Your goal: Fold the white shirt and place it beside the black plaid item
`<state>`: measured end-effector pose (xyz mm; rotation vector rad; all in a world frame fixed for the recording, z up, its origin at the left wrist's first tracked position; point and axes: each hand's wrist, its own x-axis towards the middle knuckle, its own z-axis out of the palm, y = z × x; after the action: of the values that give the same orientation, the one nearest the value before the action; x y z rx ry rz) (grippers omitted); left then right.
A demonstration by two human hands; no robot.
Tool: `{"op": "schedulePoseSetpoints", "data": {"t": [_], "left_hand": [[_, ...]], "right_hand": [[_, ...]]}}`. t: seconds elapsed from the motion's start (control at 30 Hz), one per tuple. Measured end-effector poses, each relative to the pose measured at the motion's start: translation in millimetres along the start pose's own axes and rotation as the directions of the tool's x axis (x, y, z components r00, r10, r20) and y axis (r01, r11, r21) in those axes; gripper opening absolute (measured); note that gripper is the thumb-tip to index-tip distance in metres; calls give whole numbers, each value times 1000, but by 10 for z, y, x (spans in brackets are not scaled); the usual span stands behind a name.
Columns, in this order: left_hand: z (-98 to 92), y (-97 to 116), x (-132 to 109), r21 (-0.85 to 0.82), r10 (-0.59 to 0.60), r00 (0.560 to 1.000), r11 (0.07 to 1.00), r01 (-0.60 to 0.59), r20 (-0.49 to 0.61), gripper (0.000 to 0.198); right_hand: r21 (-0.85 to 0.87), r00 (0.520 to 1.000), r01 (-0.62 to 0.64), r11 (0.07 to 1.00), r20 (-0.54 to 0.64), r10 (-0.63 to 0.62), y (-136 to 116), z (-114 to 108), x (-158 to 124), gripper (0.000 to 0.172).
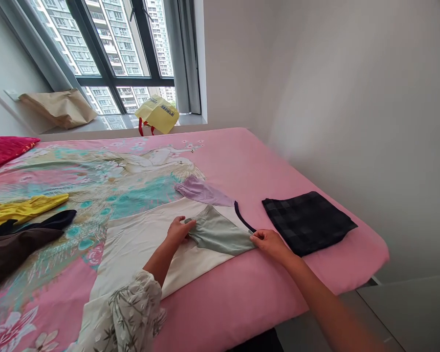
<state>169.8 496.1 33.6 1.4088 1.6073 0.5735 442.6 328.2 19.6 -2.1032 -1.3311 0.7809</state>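
Note:
A small sage-green garment (223, 234) lies spread over a white garment (135, 234) on the bed; its exact kind is unclear. My left hand (179, 231) is closed on its left end, thumb along the edge. At the opposite corner, my right hand (269, 243) pinches the cloth between thumb and fingers. A dark band (243, 218) curves along the white garment's right end, down to my right fingertips. Beyond the green cloth lies a small purple garment (207, 190), partly over the white one.
A folded black checked cloth (310, 222) lies to the right on the pink bed sheet (227, 151). Yellow (25, 210) and dark brown (22, 249) clothes are at the left. A paper bag (60, 108) and a yellow bag (158, 115) rest by the window.

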Motion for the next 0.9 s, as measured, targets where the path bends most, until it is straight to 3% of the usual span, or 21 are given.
{"op": "schedulePoseSetpoints", "data": {"t": [0.1, 0.27, 0.53, 0.6, 0.73, 0.83, 0.9], "left_hand": [[35, 67, 100, -13, 15, 1000, 1000, -15, -4, 58], [34, 24, 155, -40, 128, 991, 991, -129, -25, 45], [-8, -98, 249, 110, 259, 966, 960, -258, 4, 45], [-23, -94, 218, 184, 319, 947, 933, -310, -21, 49], [-6, -24, 29, 302, 544, 839, 804, -513, -26, 35], [108, 88, -119, 312, 687, 699, 632, -709, 199, 34], [224, 164, -155, 298, 709, 609, 531, -793, 357, 40]], "right_hand": [[6, 1000, 29, 1000, -6, -29, -9, 17, -22, 26], [-58, 999, -33, 998, -28, 31, -11, 63, -40, 25], [-48, 999, -24, 999, -38, 22, 20, 73, -42, 24], [-28, 996, 9, 1000, -90, -12, -12, 47, -44, 23], [-41, 943, 146, 988, -296, -151, -181, 16, -52, 23], [-38, 923, 190, 981, -335, -192, -305, 37, -67, 22], [-73, 928, 149, 986, -335, -165, -315, 62, -81, 23]]}}
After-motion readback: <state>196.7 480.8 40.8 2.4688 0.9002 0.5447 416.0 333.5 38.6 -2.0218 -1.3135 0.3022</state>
